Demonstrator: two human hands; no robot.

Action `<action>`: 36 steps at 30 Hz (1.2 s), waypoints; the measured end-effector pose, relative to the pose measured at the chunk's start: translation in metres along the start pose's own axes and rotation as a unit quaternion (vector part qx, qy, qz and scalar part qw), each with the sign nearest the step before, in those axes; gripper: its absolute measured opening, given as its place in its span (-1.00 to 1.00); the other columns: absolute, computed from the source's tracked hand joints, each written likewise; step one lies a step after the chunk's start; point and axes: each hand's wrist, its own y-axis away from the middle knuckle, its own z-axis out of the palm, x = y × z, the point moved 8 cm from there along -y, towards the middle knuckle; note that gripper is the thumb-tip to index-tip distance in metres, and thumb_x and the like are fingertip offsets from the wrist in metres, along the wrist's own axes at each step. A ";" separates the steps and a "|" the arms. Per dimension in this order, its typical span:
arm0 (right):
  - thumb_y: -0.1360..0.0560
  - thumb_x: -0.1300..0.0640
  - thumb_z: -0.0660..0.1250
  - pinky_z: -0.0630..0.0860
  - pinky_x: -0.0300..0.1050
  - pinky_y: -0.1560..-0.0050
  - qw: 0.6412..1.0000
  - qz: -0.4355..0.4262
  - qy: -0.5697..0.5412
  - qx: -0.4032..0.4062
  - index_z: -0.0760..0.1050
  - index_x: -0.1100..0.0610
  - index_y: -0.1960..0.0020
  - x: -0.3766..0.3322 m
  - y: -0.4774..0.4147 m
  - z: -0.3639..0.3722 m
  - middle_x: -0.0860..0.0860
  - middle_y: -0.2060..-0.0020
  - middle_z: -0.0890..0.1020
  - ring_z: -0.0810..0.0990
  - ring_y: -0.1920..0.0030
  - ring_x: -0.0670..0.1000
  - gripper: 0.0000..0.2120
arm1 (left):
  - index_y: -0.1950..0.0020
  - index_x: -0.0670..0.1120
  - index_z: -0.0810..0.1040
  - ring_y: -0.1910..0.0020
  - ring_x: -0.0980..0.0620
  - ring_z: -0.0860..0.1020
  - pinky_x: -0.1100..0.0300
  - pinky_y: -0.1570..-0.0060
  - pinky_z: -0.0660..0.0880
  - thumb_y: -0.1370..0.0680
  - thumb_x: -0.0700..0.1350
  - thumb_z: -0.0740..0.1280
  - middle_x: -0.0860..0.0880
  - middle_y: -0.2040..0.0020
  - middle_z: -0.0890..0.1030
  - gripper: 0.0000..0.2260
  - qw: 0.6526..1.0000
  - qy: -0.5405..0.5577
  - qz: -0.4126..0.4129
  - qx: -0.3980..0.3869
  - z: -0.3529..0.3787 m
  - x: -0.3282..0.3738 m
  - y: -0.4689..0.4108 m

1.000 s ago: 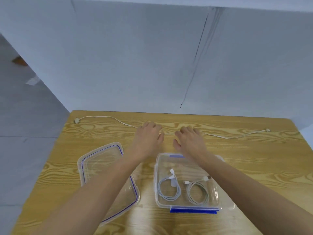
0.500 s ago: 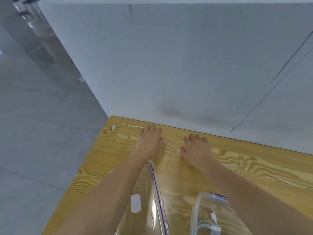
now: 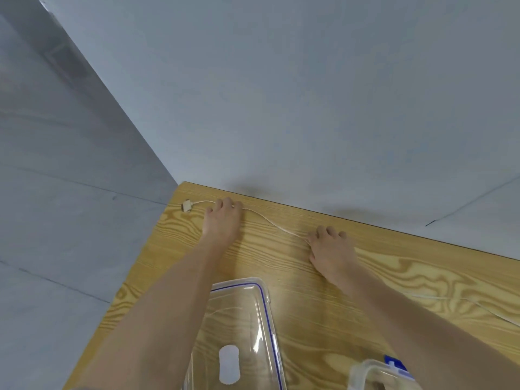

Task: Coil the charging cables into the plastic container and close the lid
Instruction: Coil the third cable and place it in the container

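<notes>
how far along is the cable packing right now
Done: little can be confirmed; only a corner of the container shows, contents hidden. In hand: the left hand and right hand curl their fingers onto the white cable, which lies uncoiled near the far edge of the table. Left: coil it, put it in the container, then fit the lid, which lies off on the table.

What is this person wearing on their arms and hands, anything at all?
Nothing shows. The left hand and the right hand are bare, with no gloves, rings or watch. The left forearm and the right forearm are bare too, with no sleeve, bracelet or marking in view.
</notes>
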 end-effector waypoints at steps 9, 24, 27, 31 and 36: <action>-0.57 0.23 0.08 0.41 -0.07 0.03 0.995 0.070 -0.062 0.029 0.31 0.19 -0.23 0.024 0.006 0.002 0.07 -0.08 0.55 0.54 -0.09 0.10 -0.76 | -0.21 -0.16 0.40 -0.15 -0.14 0.43 0.03 -0.11 0.37 -0.47 -0.33 0.17 -0.12 -0.15 0.50 -0.68 0.995 -0.063 0.048 0.059 -0.007 -0.001 -0.002; -0.58 0.24 0.09 0.33 -0.03 0.40 0.913 0.196 -0.332 0.138 0.32 0.23 0.09 0.116 0.116 -0.069 0.10 0.39 0.49 0.40 0.43 0.05 -0.90 | 0.09 -0.16 0.60 0.25 -0.06 0.49 0.15 0.28 0.30 -0.59 -0.11 0.24 -0.09 0.25 0.55 -0.81 0.980 0.179 0.081 0.021 -0.051 0.006 0.049; -0.57 0.25 0.14 0.46 -0.04 0.34 0.849 0.233 -0.443 0.169 0.39 0.21 0.02 0.133 0.155 -0.088 0.14 0.32 0.55 0.51 0.41 0.03 -0.93 | 0.15 -0.12 0.63 0.32 0.02 0.48 0.27 0.37 0.30 -0.57 -0.10 0.28 -0.03 0.28 0.63 -0.81 0.950 0.293 0.096 0.043 -0.086 0.025 0.072; -0.58 0.28 0.12 0.39 -0.19 0.37 0.800 0.230 -0.517 0.199 0.45 0.10 -0.09 0.145 0.203 -0.117 0.12 0.37 0.53 0.49 0.42 0.02 -0.81 | 0.31 0.02 0.55 0.41 0.17 0.46 0.40 0.37 0.32 -0.57 -0.09 0.28 0.10 0.39 0.58 -0.75 0.905 0.400 0.129 0.061 -0.133 0.057 0.112; -0.59 0.15 0.21 0.31 -0.15 0.42 0.761 0.178 -0.592 0.196 0.55 0.12 -0.03 0.144 0.247 -0.145 0.07 0.47 0.40 0.35 0.50 -0.02 -0.85 | 0.18 -0.15 0.66 0.46 0.15 0.46 0.35 0.39 0.39 -0.55 -0.13 0.31 -0.02 0.36 0.63 -0.81 0.812 0.566 0.135 0.055 -0.184 0.089 0.150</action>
